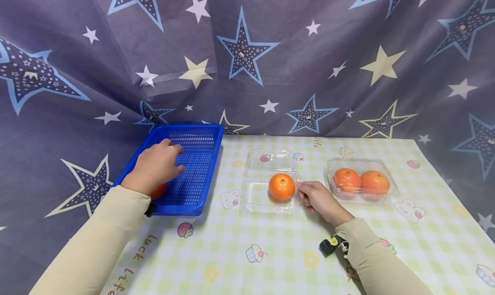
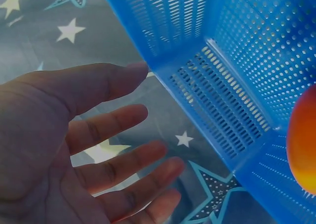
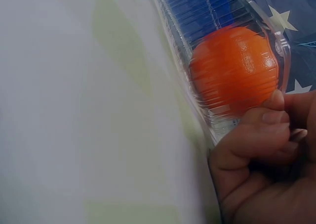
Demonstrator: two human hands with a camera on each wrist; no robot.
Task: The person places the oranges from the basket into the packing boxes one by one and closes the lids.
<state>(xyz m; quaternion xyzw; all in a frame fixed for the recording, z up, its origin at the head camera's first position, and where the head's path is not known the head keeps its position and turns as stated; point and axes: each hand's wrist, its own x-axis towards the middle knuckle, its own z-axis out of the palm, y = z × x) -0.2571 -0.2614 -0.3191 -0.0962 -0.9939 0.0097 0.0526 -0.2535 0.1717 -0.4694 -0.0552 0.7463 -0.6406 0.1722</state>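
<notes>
My left hand (image 1: 156, 164) hangs over the blue plastic basket (image 1: 212, 170) with its fingers spread and nothing between them. Partly hidden below that wrist, an orange (image 1: 158, 192) lies in the basket; the left wrist view shows this orange (image 2: 303, 140) at its right edge. On the table stands an opened clear plastic clamshell box (image 1: 255, 196), its lid folded back, with one orange (image 1: 282, 186) in its right half. My right hand (image 1: 319, 200) pinches the right rim of this box between thumb and curled fingers, close beside the orange (image 3: 234, 70).
To the right, a closed clear clamshell box (image 1: 391, 187) holds two oranges (image 1: 374, 182). A checked tablecloth (image 1: 286, 252) with cartoon prints covers the table. Behind the table hangs a dark curtain (image 1: 294, 88) with stars, close to the basket's back.
</notes>
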